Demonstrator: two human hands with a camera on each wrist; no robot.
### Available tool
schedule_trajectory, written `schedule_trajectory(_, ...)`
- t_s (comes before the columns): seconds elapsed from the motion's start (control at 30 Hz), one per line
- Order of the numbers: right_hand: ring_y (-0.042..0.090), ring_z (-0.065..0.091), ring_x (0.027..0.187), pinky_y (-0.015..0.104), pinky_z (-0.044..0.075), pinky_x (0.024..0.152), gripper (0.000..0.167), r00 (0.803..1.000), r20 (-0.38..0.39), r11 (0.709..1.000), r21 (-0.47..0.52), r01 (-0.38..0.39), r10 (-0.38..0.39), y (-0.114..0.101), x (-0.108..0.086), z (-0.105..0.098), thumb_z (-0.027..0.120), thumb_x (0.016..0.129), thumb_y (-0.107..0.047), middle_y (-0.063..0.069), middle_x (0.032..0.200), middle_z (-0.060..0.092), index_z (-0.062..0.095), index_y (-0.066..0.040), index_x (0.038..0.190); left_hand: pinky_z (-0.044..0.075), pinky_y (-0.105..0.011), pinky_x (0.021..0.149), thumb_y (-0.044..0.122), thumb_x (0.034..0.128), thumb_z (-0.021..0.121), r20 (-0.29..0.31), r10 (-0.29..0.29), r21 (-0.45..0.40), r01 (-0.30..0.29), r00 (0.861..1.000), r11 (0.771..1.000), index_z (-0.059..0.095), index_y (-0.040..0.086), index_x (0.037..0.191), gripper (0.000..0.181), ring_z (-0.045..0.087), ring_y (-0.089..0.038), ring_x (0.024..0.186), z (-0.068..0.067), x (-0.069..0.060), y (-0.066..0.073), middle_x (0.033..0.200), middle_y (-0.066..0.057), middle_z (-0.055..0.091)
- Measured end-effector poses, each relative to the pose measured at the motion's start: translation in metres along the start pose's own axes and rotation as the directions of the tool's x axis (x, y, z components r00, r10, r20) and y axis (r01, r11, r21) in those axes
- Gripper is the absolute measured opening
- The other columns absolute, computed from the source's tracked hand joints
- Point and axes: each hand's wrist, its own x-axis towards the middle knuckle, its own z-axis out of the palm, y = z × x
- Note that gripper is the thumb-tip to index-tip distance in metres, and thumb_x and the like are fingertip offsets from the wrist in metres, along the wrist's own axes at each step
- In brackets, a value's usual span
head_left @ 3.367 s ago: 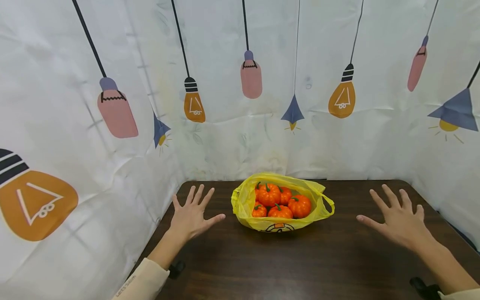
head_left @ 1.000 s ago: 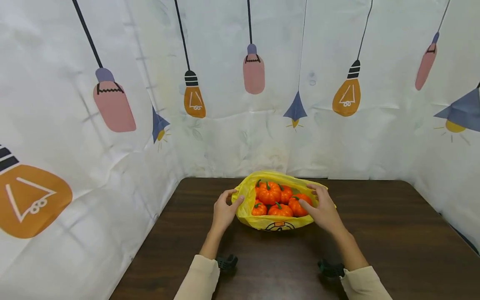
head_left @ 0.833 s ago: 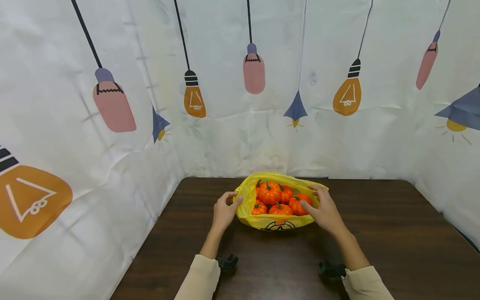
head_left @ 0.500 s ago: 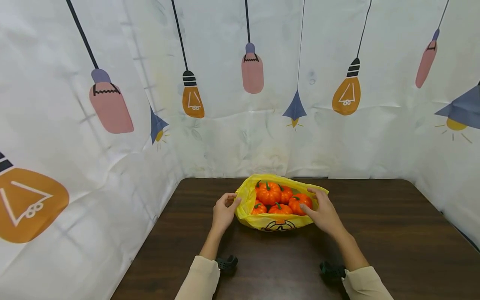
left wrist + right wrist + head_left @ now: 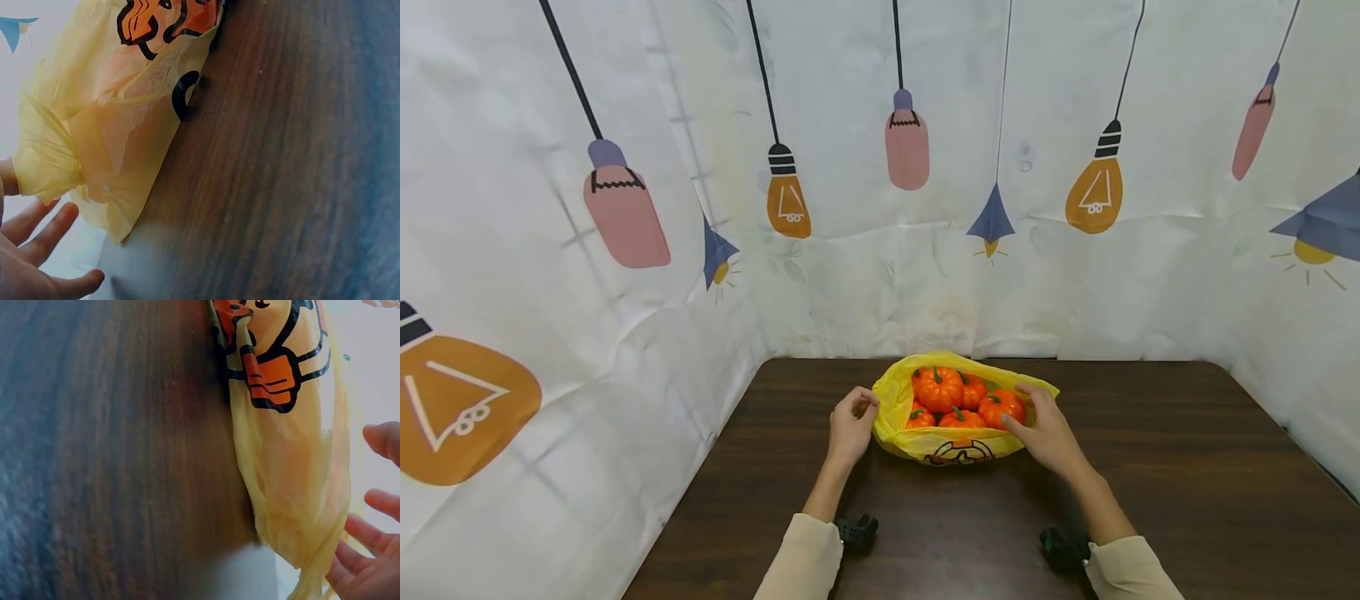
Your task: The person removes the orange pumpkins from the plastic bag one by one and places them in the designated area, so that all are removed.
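A yellow plastic bag (image 5: 917,446) with a black and orange print lies on the dark wooden table, its mouth open toward me. Inside it sit several small orange pumpkins (image 5: 940,389) with green stems. At the bag's left edge, my left hand (image 5: 850,427) pinches the plastic between thumb and index finger; in the left wrist view, the other fingers (image 5: 53,234) spread apart below the gathered plastic. My right hand (image 5: 1051,433) is at the right side, fingers loosely bent by the rim and thumb in front of the rightmost pumpkin. The right wrist view shows its fingers apart beside the bag handle (image 5: 319,565).
The brown table (image 5: 955,533) extends on both sides of the bag and toward me. Behind and to the left hangs a white cloth (image 5: 865,275) printed with lamps and bulbs. Each wrist wears a dark strap-like device (image 5: 857,531).
From wide apart with spread fingers, both hands have come in to the bag's two sides. Most recently, the left thumb and index finger have closed together at the left edge; the bag's rim has shifted slightly.
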Motion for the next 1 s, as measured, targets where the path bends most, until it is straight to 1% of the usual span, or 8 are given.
schedule_trajectory(0.1, 0.049, 0.044, 0.135, 0.067, 0.037, 0.110, 0.067, 1.000, 0.005, 1.000, -0.010, -0.009, 0.009, 0.001, 0.001, 0.002, 0.067, 0.100, -0.031, 0.029, 0.155, 0.037, 0.040, 0.002, 0.151, 0.050, -0.029, 0.072, 0.012, 0.0991, 0.066, 0.031, 0.003, -0.002, -0.003, 1.000, 1.000, 0.078, 0.021, 0.100, 0.016, 0.063, -0.016, 0.087, 0.000, 0.000, 0.000, 0.103, -0.003, 0.076)
schedule_trajectory(0.17, 0.050, 0.042, 0.136, 0.068, 0.036, 0.110, 0.068, 1.000, 0.009, 1.000, -0.018, -0.011, 0.011, 0.000, 0.001, 0.002, 0.067, 0.100, -0.031, 0.030, 0.155, 0.036, 0.040, 0.003, 0.151, 0.052, -0.030, 0.075, 0.014, 0.0994, 0.066, 0.043, -0.003, -0.014, 0.003, 0.999, 1.000, 0.079, 0.024, 0.105, 0.018, 0.065, -0.018, 0.090, -0.001, 0.001, -0.001, 0.108, -0.003, 0.076)
schedule_trajectory(0.27, 0.051, 0.039, 0.139, 0.068, 0.034, 0.112, 0.068, 1.000, 0.022, 0.999, -0.038, -0.008, 0.009, -0.001, 0.003, 0.003, 0.066, 0.100, -0.031, 0.032, 0.155, 0.036, 0.039, 0.005, 0.151, 0.056, -0.036, 0.084, 0.018, 0.0984, 0.068, 0.064, -0.009, -0.023, 0.010, 0.998, 1.000, 0.078, 0.025, 0.112, 0.019, 0.068, -0.022, 0.102, -0.001, 0.002, -0.002, 0.119, -0.004, 0.074)
schedule_trajectory(0.4, 0.052, 0.037, 0.141, 0.067, 0.033, 0.114, 0.069, 0.999, 0.038, 0.998, -0.067, -0.004, 0.007, -0.003, 0.007, 0.003, 0.065, 0.100, -0.030, 0.034, 0.154, 0.037, 0.038, 0.008, 0.151, 0.059, -0.041, 0.087, 0.021, 0.0973, 0.070, 0.126, -0.002, -0.038, 0.007, 0.992, 0.999, 0.074, 0.022, 0.125, 0.028, 0.070, -0.029, 0.110, -0.003, 0.002, -0.003, 0.126, -0.011, 0.072)
schedule_trajectory(0.53, 0.052, 0.038, 0.140, 0.067, 0.034, 0.113, 0.069, 0.999, 0.046, 0.997, -0.073, -0.018, 0.021, -0.003, 0.014, 0.003, 0.066, 0.099, -0.028, 0.034, 0.154, 0.038, 0.038, 0.007, 0.151, 0.061, -0.038, 0.083, 0.021, 0.0972, 0.070, 0.176, 0.009, -0.043, -0.001, 0.984, 0.999, 0.068, 0.019, 0.134, 0.037, 0.071, -0.033, 0.109, -0.005, 0.005, -0.003, 0.122, -0.019, 0.072)
schedule_trajectory(0.73, 0.052, 0.040, 0.138, 0.066, 0.036, 0.112, 0.069, 0.995, 0.091, 0.997, -0.067, -0.039, 0.045, 0.001, 0.020, 0.007, 0.067, 0.098, -0.023, 0.034, 0.154, 0.036, 0.037, 0.006, 0.153, 0.059, -0.034, 0.076, 0.023, 0.0975, 0.071, 0.208, -0.005, -0.022, 0.010, 0.978, 1.000, 0.066, 0.019, 0.138, 0.041, 0.071, -0.030, 0.107, -0.009, 0.008, -0.004, 0.122, -0.019, 0.072)
schedule_trajectory(0.87, 0.052, 0.039, 0.138, 0.068, 0.034, 0.113, 0.072, 0.991, 0.124, 0.995, -0.087, -0.047, 0.058, 0.005, 0.018, 0.010, 0.072, 0.095, -0.021, 0.034, 0.153, 0.036, 0.037, 0.005, 0.153, 0.059, -0.034, 0.078, 0.023, 0.0977, 0.070, 0.221, -0.030, 0.013, 0.028, 0.975, 1.000, 0.066, 0.021, 0.139, 0.041, 0.070, -0.029, 0.107, -0.009, 0.009, -0.005, 0.123, -0.017, 0.071)
schedule_trajectory(1.0, 0.053, 0.040, 0.138, 0.068, 0.036, 0.111, 0.078, 0.988, 0.138, 0.992, -0.113, -0.059, 0.075, 0.007, 0.017, 0.012, 0.075, 0.093, -0.023, 0.034, 0.154, 0.036, 0.035, 0.004, 0.154, 0.058, -0.035, 0.078, 0.020, 0.0980, 0.069, 0.223, -0.027, 0.016, 0.024, 0.975, 1.000, 0.066, 0.021, 0.139, 0.041, 0.070, -0.029, 0.106, -0.008, 0.009, -0.007, 0.123, -0.017, 0.071)
